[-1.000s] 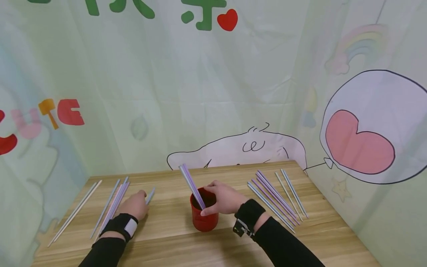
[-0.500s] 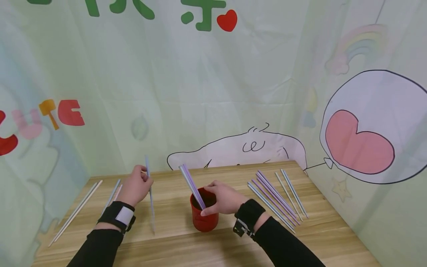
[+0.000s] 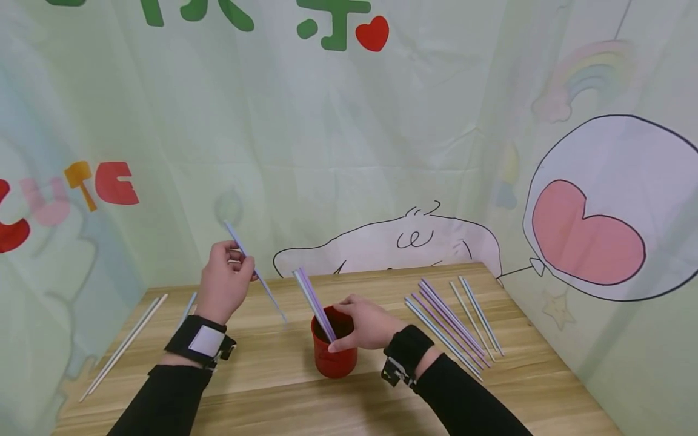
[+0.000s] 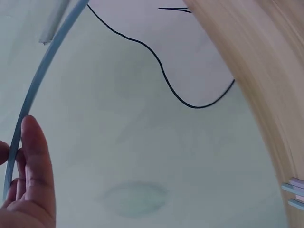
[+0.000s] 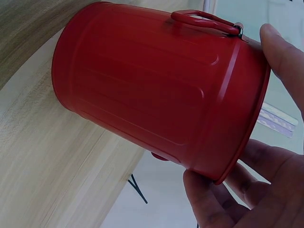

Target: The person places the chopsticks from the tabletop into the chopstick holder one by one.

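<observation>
My left hand (image 3: 226, 281) pinches a thin blue chopstick (image 3: 268, 292) between thumb and fingers, above the table left of a small red bucket (image 3: 334, 360). That chopstick (image 4: 40, 71) slants, its lower end pointing down toward the bucket. With its thumb and fingers, my right hand (image 3: 368, 324) grips the bucket's rim. The bucket stands upright on the table; in the right wrist view the red bucket (image 5: 137, 76) shows a side handle. Several purple and bluish chopsticks (image 3: 313, 300) lean to the left inside it, their lower ends hidden.
Right on the wooden table (image 3: 283, 412) lie purple and blue chopsticks (image 3: 449, 318), then white and blue chopsticks (image 3: 480, 315). White and grey chopsticks (image 3: 125, 348) lie far left. More chopsticks (image 3: 188, 307) are partly hidden behind my left arm. A printed cloth (image 3: 349, 151) hangs behind.
My left hand has risen off the tabletop with the blue chopstick, which has swung from near vertical to slanting toward the bucket. The right hand and the bucket have stayed in place.
</observation>
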`<state>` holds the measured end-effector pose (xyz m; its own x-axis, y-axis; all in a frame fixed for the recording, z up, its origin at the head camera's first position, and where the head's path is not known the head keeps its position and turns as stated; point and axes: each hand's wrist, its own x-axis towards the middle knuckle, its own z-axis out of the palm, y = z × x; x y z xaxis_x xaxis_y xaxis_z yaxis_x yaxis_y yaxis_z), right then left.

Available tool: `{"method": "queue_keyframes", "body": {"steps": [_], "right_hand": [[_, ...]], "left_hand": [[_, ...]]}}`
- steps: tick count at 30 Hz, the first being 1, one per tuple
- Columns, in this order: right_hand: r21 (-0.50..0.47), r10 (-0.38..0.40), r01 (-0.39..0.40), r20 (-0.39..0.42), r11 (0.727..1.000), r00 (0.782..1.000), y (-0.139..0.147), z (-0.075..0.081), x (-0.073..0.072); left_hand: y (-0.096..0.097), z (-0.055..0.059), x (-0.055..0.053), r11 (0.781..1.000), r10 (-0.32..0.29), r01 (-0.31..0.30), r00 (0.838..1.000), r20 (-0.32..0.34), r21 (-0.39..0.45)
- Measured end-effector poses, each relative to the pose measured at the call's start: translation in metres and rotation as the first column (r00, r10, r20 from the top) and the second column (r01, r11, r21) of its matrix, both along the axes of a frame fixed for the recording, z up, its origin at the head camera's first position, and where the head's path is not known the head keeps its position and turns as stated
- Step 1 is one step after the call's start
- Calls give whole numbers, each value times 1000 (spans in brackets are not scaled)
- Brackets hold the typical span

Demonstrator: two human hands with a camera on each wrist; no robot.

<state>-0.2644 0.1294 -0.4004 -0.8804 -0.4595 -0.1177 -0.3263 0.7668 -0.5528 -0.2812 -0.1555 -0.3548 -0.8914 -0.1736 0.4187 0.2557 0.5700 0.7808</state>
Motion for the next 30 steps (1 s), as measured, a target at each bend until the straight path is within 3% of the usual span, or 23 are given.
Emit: {"method": "queue_keyframes", "body": {"steps": [8, 13, 30], "right_hand": [[0, -3, 3, -2, 1000, 1000, 0, -1, 0], [-2, 3, -3, -10, 1000, 1000, 0, -1, 1], [-17, 9, -9, -12, 1000, 1000, 0, -2, 0]], "left_hand": [[16, 11, 5, 991, -56, 60, 998, -32, 122], [24, 11, 6, 987, -87, 90, 996, -29, 130], [44, -20, 0, 982, -167, 159, 983, 76, 102]]}}
